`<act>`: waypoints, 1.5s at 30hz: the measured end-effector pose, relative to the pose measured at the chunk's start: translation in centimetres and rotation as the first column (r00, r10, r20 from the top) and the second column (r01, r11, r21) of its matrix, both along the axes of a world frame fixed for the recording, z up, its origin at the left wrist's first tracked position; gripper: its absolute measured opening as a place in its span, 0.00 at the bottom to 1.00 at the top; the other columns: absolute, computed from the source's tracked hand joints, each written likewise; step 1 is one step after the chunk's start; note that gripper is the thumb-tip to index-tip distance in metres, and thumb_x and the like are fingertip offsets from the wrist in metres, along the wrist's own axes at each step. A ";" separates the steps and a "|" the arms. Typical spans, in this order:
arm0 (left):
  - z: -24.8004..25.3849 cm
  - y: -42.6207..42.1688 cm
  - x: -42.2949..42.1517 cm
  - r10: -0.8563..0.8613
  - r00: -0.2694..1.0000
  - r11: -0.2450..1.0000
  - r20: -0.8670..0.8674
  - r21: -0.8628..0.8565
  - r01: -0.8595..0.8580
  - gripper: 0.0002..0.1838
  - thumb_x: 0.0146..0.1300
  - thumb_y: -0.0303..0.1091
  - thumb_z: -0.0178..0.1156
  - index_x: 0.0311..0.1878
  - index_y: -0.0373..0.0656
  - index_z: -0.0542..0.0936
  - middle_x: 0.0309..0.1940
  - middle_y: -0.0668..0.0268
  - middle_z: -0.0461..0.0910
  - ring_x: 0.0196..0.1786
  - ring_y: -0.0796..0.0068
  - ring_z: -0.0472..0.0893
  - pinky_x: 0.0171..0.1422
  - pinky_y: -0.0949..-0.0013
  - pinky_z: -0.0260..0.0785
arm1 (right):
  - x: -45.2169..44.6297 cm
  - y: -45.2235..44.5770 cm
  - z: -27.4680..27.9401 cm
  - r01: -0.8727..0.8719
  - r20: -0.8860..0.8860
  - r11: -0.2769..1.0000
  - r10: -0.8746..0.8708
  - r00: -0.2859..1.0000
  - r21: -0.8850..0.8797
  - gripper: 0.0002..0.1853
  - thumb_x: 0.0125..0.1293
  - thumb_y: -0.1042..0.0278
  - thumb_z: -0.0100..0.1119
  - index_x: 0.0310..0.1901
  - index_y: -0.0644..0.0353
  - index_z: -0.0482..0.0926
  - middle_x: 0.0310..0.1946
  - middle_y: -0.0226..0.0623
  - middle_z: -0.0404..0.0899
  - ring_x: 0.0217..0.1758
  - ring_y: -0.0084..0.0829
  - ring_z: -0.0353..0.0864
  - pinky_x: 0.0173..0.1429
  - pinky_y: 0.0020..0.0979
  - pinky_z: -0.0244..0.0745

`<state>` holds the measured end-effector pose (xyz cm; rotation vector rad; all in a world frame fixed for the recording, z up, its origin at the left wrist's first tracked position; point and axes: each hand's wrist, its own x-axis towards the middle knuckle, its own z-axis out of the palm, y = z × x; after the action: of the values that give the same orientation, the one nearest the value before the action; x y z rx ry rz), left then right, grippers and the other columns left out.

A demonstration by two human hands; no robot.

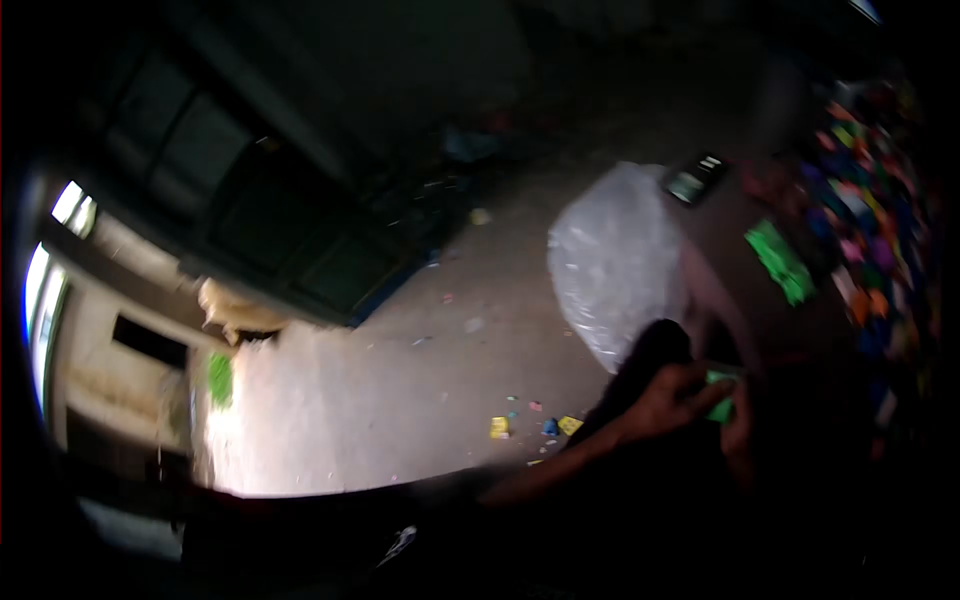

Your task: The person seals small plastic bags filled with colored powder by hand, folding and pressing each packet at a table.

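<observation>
My left hand [668, 398] reaches in from the lower middle, its fingers closed on a small bright green piece [722, 402]. My right hand [738, 430] is close beside it, mostly in shadow, with its fingers pressed to the other side of the same piece. What kind of thing the piece is cannot be made out in this dim light. Beyond the hands, a larger green wrapped bundle [780, 262] lies on the dark floor. A translucent white plastic bag [615, 255] is spread to the left of it.
A dark phone-like device [696, 179] lies beside the bag. Many small coloured pieces [865, 215] are heaped along the right side. Yellow scraps [500, 427] and a blue bit [550, 427] litter the floor. A dark door [300, 245] stands at the left, near a bright opening.
</observation>
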<state>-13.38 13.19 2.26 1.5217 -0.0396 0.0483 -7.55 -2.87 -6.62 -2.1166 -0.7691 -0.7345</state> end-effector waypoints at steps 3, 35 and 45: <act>1.8 -2.6 0.5 -0.069 0.983 0.990 -0.170 -0.136 0.046 0.18 0.78 0.40 0.60 0.61 0.36 0.81 0.48 0.65 0.85 0.52 0.78 0.80 0.58 0.70 0.74 | -0.4 -2.2 3.6 -0.018 0.146 0.995 0.004 0.989 0.096 0.13 0.74 0.73 0.62 0.57 0.65 0.80 0.51 0.50 0.81 0.53 0.43 0.83 0.57 0.39 0.82; 3.3 -10.6 8.3 -0.019 0.986 0.996 -0.167 0.087 0.034 0.21 0.76 0.50 0.61 0.47 0.38 0.81 0.31 0.70 0.80 0.30 0.83 0.74 0.36 0.77 0.66 | 9.0 -11.1 9.4 -0.152 -0.525 0.675 0.677 0.515 0.722 0.10 0.76 0.65 0.60 0.39 0.63 0.81 0.29 0.25 0.73 0.34 0.15 0.69 0.36 0.27 0.67; 1.6 -8.9 9.8 0.068 0.994 0.976 -0.086 0.213 -0.049 0.16 0.78 0.42 0.59 0.51 0.35 0.82 0.34 0.72 0.79 0.34 0.84 0.73 0.39 0.77 0.64 | 12.1 -9.8 7.2 -0.282 -0.438 0.553 0.814 0.380 0.784 0.11 0.74 0.65 0.63 0.35 0.62 0.80 0.25 0.23 0.71 0.30 0.15 0.68 0.33 0.27 0.64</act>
<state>-3.58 4.32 3.81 1.7355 0.0772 0.0205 4.58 -12.64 0.60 -1.1594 -0.5956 0.3754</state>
